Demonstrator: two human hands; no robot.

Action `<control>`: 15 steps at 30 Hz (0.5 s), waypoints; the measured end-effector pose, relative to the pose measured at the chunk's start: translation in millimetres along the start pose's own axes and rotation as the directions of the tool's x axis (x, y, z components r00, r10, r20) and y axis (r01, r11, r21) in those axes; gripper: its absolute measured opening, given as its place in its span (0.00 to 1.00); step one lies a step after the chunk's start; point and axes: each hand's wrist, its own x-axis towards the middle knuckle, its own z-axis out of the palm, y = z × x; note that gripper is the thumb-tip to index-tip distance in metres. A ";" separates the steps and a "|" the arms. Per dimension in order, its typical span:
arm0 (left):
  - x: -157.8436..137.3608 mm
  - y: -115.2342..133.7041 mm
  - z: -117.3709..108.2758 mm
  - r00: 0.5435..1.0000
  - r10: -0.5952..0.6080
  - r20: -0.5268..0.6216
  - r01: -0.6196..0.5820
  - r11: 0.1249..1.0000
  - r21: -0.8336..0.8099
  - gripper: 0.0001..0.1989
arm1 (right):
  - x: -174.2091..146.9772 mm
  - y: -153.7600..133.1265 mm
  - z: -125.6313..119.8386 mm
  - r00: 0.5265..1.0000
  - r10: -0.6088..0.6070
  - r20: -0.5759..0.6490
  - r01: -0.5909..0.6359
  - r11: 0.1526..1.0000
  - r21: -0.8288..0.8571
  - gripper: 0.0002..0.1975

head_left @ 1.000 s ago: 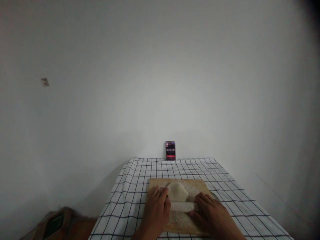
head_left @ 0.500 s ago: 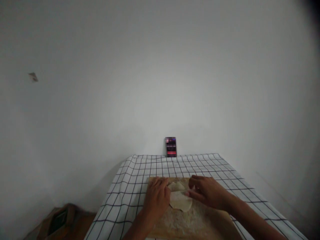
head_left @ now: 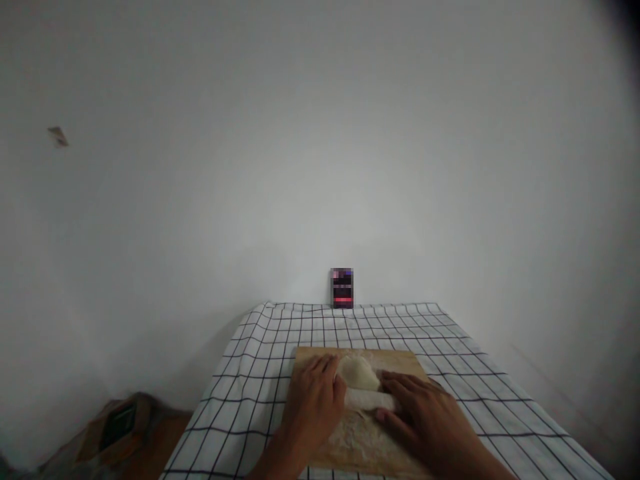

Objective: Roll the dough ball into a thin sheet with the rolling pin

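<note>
A pale, floured rolling pin (head_left: 370,400) lies crosswise on a wooden board (head_left: 360,453). My left hand (head_left: 315,397) rests over its left end, fingers reaching forward. Over the right end is my right hand (head_left: 420,407), its fingers curving across the pin and its thumb on the near side. A rounded flat piece of dough (head_left: 357,372) lies just beyond the pin, between my hands. Both ends of the pin are hidden under my hands.
Loose flour dusts the board. Beneath it is a white cloth (head_left: 245,373) with dark grid lines on the table. A small dark, blurred-out object (head_left: 342,288) stands at the far edge against the wall. A brownish box (head_left: 117,427) sits low at the left.
My right hand has left the dough's edge and come nearer, onto the rolling pin's right end. The pin has moved towards me, and the dough now lies flat beyond it.
</note>
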 end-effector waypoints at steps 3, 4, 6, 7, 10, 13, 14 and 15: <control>-6.3 3.8 -4.0 0.999 -0.021 0.040 0.021 1.000 0.001 0.19 | -14.9 1.6 16.5 0.996 -0.005 -0.086 0.001 0.999 -0.037 0.18; -9.2 4.1 -4.4 0.999 -0.021 0.039 0.020 1.000 0.004 0.20 | -18.4 2.2 20.8 0.994 -0.006 -0.107 0.001 0.999 -0.045 0.18; -15.8 2.8 -3.3 1.000 0.009 0.010 -0.009 1.000 0.014 0.20 | -21.9 3.1 26.3 0.992 -0.010 -0.129 0.003 0.998 -0.058 0.16; -19.2 1.6 -2.2 1.000 0.031 -0.007 -0.030 0.999 0.015 0.21 | -21.6 3.2 27.4 0.991 -0.004 -0.132 -0.006 0.997 -0.073 0.15; -25.4 -1.9 -0.1 0.999 0.052 -0.012 -0.052 0.999 0.011 0.21 | -14.2 2.0 22.8 0.990 0.048 -0.130 -0.068 0.986 -0.155 0.13; -20.5 -2.6 -5.3 0.998 -0.022 0.057 0.022 1.000 0.001 0.21 | -0.2 0.1 5.5 0.996 0.046 -0.074 -0.061 0.975 -0.212 0.12; -16.3 -2.6 -8.4 0.996 -0.047 0.078 0.047 0.999 -0.001 0.21 | 5.4 -0.1 -2.5 0.999 0.033 -0.039 -0.041 0.975 -0.218 0.12; -11.2 -2.8 -11.6 0.994 -0.066 0.091 0.066 0.998 -0.004 0.21 | 11.5 0.1 -11.1 1.000 0.023 -0.006 -0.024 0.975 -0.223 0.12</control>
